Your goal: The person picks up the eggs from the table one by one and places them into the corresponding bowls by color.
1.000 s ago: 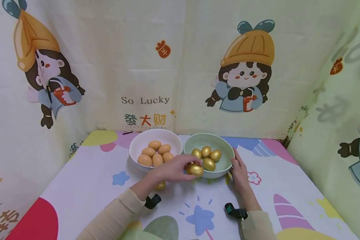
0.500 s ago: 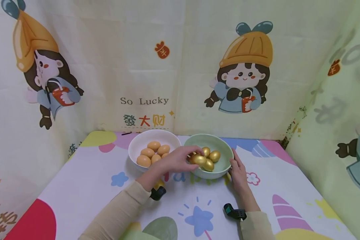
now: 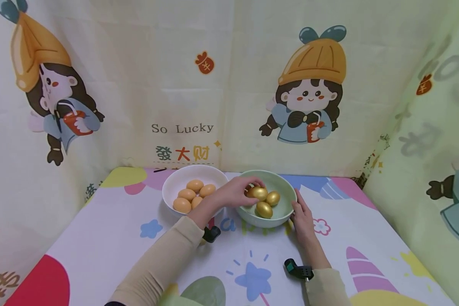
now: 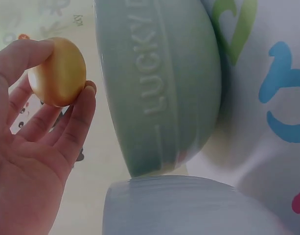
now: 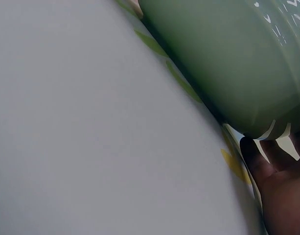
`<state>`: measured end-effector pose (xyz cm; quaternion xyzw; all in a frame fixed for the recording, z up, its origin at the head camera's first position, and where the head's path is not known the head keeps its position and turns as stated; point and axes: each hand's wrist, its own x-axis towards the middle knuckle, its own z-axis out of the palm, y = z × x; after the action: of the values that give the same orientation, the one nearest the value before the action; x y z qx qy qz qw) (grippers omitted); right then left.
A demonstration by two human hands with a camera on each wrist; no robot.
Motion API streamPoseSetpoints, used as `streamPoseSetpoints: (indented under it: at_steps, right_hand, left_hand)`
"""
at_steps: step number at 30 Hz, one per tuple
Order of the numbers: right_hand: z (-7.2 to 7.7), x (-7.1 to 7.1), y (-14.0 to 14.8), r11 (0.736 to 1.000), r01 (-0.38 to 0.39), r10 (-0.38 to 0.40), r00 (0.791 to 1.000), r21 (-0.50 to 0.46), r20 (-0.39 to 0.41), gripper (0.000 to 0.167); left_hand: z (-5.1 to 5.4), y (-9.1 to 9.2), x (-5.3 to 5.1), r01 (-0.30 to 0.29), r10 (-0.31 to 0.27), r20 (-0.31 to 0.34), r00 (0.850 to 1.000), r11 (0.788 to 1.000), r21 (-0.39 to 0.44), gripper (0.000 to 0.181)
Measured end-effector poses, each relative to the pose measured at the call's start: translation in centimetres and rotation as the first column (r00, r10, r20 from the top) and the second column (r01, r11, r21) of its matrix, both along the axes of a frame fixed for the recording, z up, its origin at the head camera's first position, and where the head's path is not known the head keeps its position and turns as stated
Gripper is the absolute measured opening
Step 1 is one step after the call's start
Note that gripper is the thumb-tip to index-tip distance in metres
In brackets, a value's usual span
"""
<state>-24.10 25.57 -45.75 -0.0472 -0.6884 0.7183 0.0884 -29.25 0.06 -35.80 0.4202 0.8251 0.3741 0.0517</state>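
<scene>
In the head view my left hand (image 3: pixel 238 192) reaches over the near-left rim of the green bowl (image 3: pixel 267 222). Its thumb and fingertips pinch a golden egg (image 4: pixel 59 72), seen plainly in the left wrist view beside the bowl's rim. Other golden eggs (image 3: pixel 264 210) lie in the bowl; my fingers hide part of its left side. Against the bowl's right outer wall rests my right hand (image 3: pixel 304 219), its fingers extended along the side. In the right wrist view, thumb and fingertips touch the green wall from outside.
A white bowl (image 3: pixel 169 199) with several brown eggs (image 3: pixel 182 205) stands close to the green bowl's left. A sliver of another golden egg (image 3: pixel 203 242) shows on the patterned table (image 3: pixel 111 246) beneath my left wrist. Printed cloth (image 3: pixel 237 85) hangs behind the table.
My left hand has carried the golden egg from in front of the green bowl, up and over its rim to above the other golden eggs. The right hand stays against the bowl.
</scene>
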Motion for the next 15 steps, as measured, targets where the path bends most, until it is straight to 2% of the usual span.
streamPoseSetpoints:
  at_steps: [5,15]
  right_hand:
    - [0.0,0.0,-0.1,1.0,-0.003,0.003,1.0,-0.018,0.009,0.054]
    - [0.1,0.0,-0.2,1.0,0.0,0.0,1.0,-0.016,0.018,0.053]
  left_hand:
    - [-0.3,0.6,-1.0,-0.008,0.008,0.008,1.0,1.0,-0.015,0.036]
    - [-0.7,1.7,-2.2,-0.043,0.043,0.004,0.999,0.998,-0.04,0.033]
